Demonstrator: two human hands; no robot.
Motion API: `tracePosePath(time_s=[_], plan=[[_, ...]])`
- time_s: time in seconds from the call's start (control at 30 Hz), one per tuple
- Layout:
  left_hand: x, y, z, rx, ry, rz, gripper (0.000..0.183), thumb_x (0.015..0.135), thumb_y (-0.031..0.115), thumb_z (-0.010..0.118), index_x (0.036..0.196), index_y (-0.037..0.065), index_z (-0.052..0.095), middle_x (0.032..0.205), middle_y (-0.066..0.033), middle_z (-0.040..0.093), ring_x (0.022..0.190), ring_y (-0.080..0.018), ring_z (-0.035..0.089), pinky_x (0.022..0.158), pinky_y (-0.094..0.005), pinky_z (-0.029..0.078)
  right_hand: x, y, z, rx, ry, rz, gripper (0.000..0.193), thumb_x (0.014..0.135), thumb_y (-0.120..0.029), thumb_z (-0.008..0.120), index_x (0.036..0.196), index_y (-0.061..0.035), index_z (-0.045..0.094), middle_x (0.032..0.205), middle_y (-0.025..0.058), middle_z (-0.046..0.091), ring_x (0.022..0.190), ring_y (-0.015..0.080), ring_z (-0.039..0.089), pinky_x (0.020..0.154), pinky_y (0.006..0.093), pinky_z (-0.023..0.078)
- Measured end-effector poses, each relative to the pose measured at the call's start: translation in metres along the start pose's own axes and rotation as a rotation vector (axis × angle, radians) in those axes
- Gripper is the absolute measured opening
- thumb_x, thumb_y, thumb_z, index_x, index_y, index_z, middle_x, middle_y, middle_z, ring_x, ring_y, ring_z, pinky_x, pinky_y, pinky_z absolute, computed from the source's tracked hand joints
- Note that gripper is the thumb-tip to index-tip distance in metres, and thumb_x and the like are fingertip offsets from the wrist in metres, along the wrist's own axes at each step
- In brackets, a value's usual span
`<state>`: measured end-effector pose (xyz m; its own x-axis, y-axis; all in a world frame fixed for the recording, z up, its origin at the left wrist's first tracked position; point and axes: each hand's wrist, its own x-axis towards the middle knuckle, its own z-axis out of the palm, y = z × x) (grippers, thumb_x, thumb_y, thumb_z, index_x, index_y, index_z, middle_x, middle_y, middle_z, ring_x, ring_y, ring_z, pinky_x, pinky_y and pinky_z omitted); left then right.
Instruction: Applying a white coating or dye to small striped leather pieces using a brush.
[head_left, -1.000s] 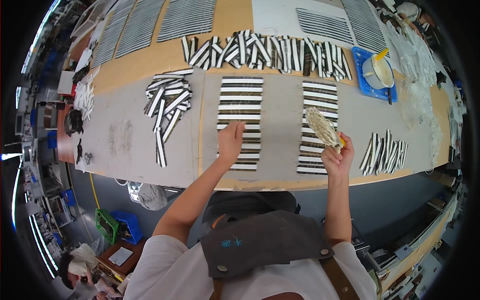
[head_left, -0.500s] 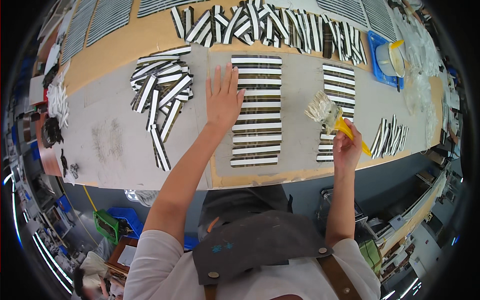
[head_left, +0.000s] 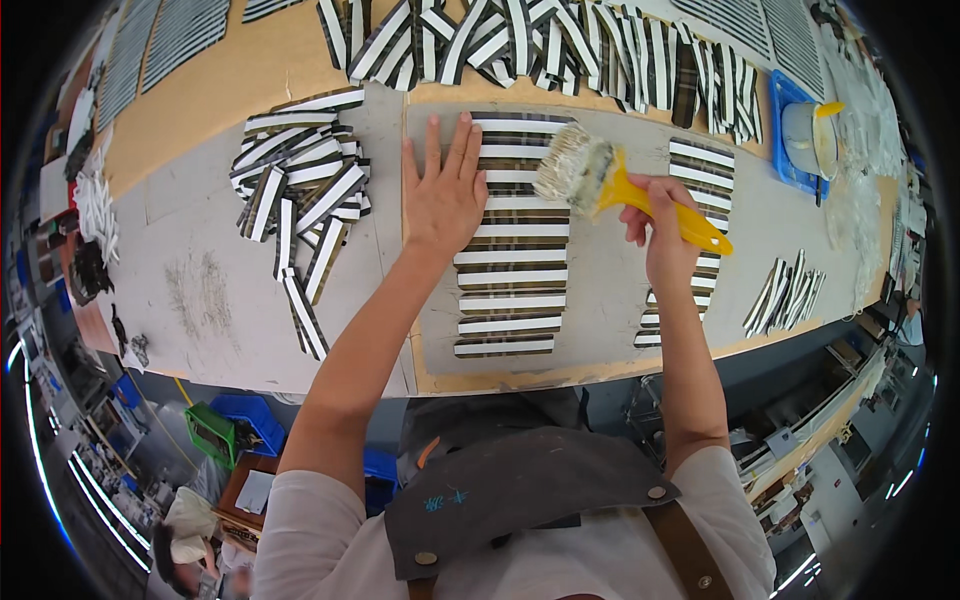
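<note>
A column of dark strips with white bands (head_left: 510, 260) lies in the middle of the grey work board (head_left: 420, 330). My left hand (head_left: 443, 190) rests flat on its upper left ends, fingers stretched out. In my right hand (head_left: 665, 225) I grip the yellow handle of a wide paintbrush (head_left: 590, 175). Its pale bristles, coated with white stuff, are over the right ends of the upper strips; whether they touch cannot be seen. Just right of that hand is a second, narrower column of strips (head_left: 703, 180), partly hidden by my forearm and hand.
A loose heap of strips (head_left: 300, 170) lies to the left, with a long pile (head_left: 500, 45) across the back. At the right stand a white tub (head_left: 810, 140) in a blue tray (head_left: 783, 95) and a small bunch of strips (head_left: 785, 297). Clear plastic sheeting (head_left: 870, 130) lies beyond.
My right hand has carried the paintbrush left, from the narrow column over to the middle column. My left hand stays at the middle column's upper left. The view has shifted slightly.
</note>
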<state>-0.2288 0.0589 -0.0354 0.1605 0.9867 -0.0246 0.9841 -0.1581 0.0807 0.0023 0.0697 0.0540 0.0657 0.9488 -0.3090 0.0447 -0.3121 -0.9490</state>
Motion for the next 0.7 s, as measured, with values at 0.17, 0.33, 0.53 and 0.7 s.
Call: tracePosePath(time_s=[0.17, 0.33, 0.53, 0.7], plan=[[0.002, 0.001, 0.0, -0.001, -0.01, 0.004, 0.05, 0.091, 0.026, 0.036, 0.138, 0.012, 0.03, 0.147, 0.0007, 0.022, 0.135, -0.0278, 0.018, 0.108, -0.0511, 0.013, 0.041, 0.002, 0.034, -0.137, -0.206, 0.027, 0.023, 0.089, -0.021, 0.05, 0.095, -0.0026, 0.062, 0.063, 0.0031, 0.056, 0.047, 0.0057, 0.047, 0.045, 0.0187, 0.036], [0.001, -0.001, -0.002, 0.013, -0.01, -0.008, 0.05, 0.091, 0.027, 0.036, 0.138, 0.013, 0.03, 0.147, 0.0008, 0.022, 0.135, -0.0274, 0.019, 0.107, -0.0514, 0.013, 0.053, -0.004, -0.001, -0.308, -0.126, -0.037, 0.02, 0.088, -0.016, 0.05, 0.092, -0.0018, 0.063, 0.062, 0.0027, 0.056, 0.05, 0.0053, 0.048, 0.046, 0.019, 0.038], [0.001, 0.001, 0.001, 0.009, -0.01, 0.002, 0.05, 0.09, 0.027, 0.037, 0.138, 0.013, 0.031, 0.147, 0.0009, 0.022, 0.135, -0.027, 0.019, 0.107, -0.052, 0.013, 0.044, -0.016, 0.039, -0.197, -0.191, 0.052, 0.018, 0.087, -0.015, 0.051, 0.087, -0.0021, 0.064, 0.06, 0.0012, 0.056, 0.05, 0.0049, 0.048, 0.047, 0.0187, 0.037], [0.001, -0.001, -0.001, 0.011, -0.002, -0.016, 0.05, 0.09, 0.027, 0.038, 0.137, 0.013, 0.033, 0.146, 0.0013, 0.024, 0.135, -0.0267, 0.02, 0.107, -0.0524, 0.013, 0.056, 0.001, -0.01, -0.476, 0.02, -0.104, 0.02, 0.088, -0.019, 0.053, 0.088, -0.002, 0.064, 0.061, 0.0022, 0.057, 0.048, 0.0048, 0.049, 0.045, 0.0189, 0.039]])
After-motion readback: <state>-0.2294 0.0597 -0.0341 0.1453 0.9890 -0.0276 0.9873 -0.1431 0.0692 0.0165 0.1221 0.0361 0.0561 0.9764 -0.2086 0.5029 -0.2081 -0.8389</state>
